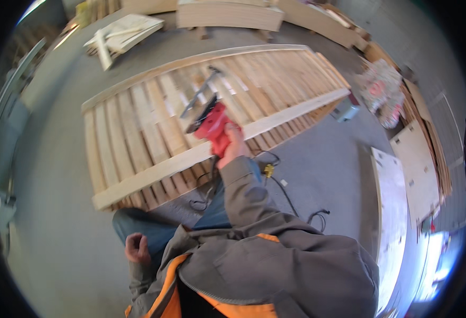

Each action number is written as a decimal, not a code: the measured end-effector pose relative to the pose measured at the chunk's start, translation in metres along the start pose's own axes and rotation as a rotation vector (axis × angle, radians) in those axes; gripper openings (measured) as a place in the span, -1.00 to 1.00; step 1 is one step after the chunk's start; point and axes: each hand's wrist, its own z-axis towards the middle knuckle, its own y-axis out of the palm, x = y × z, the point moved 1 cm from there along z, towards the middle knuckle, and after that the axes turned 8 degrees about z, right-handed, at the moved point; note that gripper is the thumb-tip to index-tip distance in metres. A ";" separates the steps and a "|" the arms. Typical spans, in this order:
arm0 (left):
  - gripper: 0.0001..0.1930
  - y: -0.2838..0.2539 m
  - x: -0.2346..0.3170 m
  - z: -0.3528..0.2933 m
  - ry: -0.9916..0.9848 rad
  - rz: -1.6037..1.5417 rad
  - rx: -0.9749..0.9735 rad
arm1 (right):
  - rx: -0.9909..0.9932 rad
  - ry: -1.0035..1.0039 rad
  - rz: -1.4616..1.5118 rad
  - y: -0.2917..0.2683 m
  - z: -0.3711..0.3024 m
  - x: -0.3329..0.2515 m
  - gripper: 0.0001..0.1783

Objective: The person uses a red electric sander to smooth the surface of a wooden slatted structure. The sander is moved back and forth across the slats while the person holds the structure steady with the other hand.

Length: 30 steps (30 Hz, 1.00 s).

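Gripped in my right hand (234,142) is a red power sander (213,127) with a flat black base, tilted up on its side. It is held over the near rail of a slatted wooden panel (132,122), and I cannot tell whether it touches the wood. A long grey metal tool with a dark head (200,94) lies across the slats just beyond the sander. Beside my left knee, my left hand (137,247) is loosely closed, and nothing shows in it.
A black cord with a yellow connector (268,170) runs over the floor right of my legs. Pale boards (389,196) stand at the right, near a plastic-wrapped bundle (381,90). Wooden stacks (227,16) line the back; a pallet with offcuts (124,33) sits far left.
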 end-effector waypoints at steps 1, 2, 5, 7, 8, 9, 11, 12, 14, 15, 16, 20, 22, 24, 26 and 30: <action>-0.91 -0.009 0.008 -0.002 0.005 0.032 0.018 | 0.046 0.001 -0.026 0.004 -0.001 0.007 -0.57; -0.90 -0.014 0.014 -0.003 0.006 0.058 0.036 | -0.040 -0.003 -0.051 0.010 -0.004 0.007 -0.64; -0.89 -0.010 0.024 -0.008 -0.038 0.016 0.083 | -0.078 0.001 -0.134 -0.002 -0.001 0.009 -0.59; -0.88 -0.013 0.019 -0.018 -0.091 -0.025 0.099 | -0.052 0.031 -0.175 0.009 -0.008 0.011 -0.62; -0.87 -0.011 0.019 -0.020 -0.115 -0.048 0.096 | -0.040 0.024 -0.172 0.004 -0.006 0.014 -0.59; -0.87 -0.009 0.017 -0.021 -0.131 -0.082 0.089 | -0.039 0.029 -0.196 0.005 -0.004 0.015 -0.58; -0.85 -0.007 0.014 -0.025 -0.147 -0.138 0.098 | -0.036 0.048 -0.197 0.008 -0.003 0.018 -0.56; -0.85 -0.006 0.013 -0.025 -0.152 -0.166 0.098 | -0.036 0.063 -0.175 0.009 -0.002 0.018 -0.53; -0.82 -0.006 0.011 -0.023 -0.130 -0.128 0.058 | -0.026 0.069 -0.161 0.010 -0.002 0.019 -0.48; -0.81 -0.006 0.013 -0.021 -0.120 -0.107 0.038 | -0.017 0.064 -0.168 0.013 -0.003 0.019 -0.46; -0.80 -0.006 0.015 -0.018 -0.109 -0.079 0.002 | -0.008 0.058 -0.176 0.014 -0.004 0.018 -0.45; -0.76 0.006 0.032 0.007 -0.059 0.005 -0.110 | -0.014 0.045 -0.219 0.011 -0.001 0.017 -0.40; -0.76 0.009 0.035 0.012 -0.025 0.042 -0.126 | -0.016 0.010 -0.241 0.017 -0.006 0.016 -0.39; -0.76 0.014 0.032 0.018 0.025 0.076 -0.125 | -0.016 -0.010 -0.295 0.025 -0.011 0.011 -0.36; -0.77 0.015 0.031 0.020 0.069 0.122 -0.092 | -0.019 -0.052 -0.351 0.032 -0.013 0.005 -0.31; -0.80 0.007 0.026 0.013 0.001 0.158 -0.066 | -0.076 -0.138 -0.475 0.038 0.000 -0.006 -0.15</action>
